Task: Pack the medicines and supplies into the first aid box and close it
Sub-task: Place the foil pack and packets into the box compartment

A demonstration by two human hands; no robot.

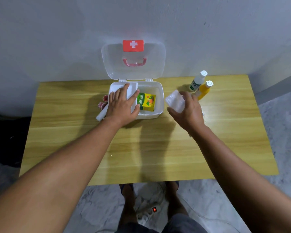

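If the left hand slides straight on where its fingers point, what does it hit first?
Probably the back wall of the first aid box at the hinges, just below the upright lid; the left hand lies flat on the white tray.

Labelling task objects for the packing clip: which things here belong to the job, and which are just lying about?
Job: first aid box, white tray, yellow carton, clear pack in right hand, white bottle, yellow bottle, white roll, small red items.
Lying about: power strip, cloth on floor.
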